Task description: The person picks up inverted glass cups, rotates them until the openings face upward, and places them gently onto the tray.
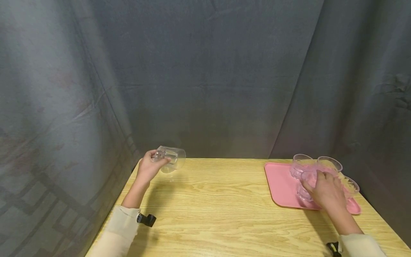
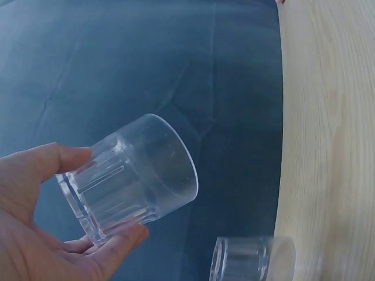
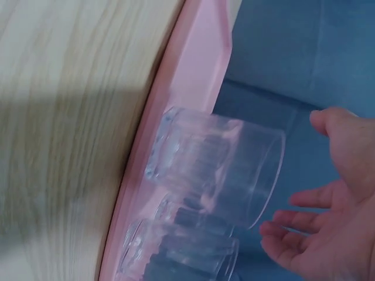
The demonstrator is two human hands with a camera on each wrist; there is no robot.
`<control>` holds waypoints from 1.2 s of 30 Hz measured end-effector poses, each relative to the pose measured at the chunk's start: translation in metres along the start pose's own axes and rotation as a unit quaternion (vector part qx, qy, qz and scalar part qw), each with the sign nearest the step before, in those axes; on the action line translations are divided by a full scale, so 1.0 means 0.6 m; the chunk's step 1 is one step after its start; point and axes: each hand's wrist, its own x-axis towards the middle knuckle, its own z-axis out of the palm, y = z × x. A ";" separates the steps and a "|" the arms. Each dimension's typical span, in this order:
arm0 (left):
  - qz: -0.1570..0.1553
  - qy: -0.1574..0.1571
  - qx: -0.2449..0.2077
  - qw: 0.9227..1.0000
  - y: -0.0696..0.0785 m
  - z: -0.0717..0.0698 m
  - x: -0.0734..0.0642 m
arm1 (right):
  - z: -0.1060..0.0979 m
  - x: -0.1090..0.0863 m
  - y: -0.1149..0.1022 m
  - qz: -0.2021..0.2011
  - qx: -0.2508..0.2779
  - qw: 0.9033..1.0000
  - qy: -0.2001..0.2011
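In the left wrist view, a clear plastic tumbler with a ribbed lower half is gripped near its base by my left hand, thumb on one side and fingers on the other. It is tilted, mouth facing right in the head view. Another clear tumbler stands on the table beside it. On the right, my right hand hovers at several clear tumblers standing on a pink tray. The right wrist view shows its fingers spread, apart from the mouth of the nearest tumbler.
The light wooden table stretches between the two hands. Grey curtains hang behind it and along both sides. The tray lies toward the table's back right corner.
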 end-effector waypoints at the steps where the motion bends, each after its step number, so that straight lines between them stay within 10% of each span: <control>1: 0.002 -0.002 -0.009 1.000 0.001 0.003 -0.002 | -0.001 -0.001 -0.004 -0.006 0.004 1.000 0.006; 18: 0.019 -0.032 -0.104 0.994 0.010 0.054 -0.038 | 0.002 -0.031 -0.077 -0.049 0.103 0.989 0.089; 36: 0.048 -0.062 -0.175 0.981 0.018 0.103 -0.066 | 0.003 -0.062 -0.136 -0.031 0.183 0.981 0.058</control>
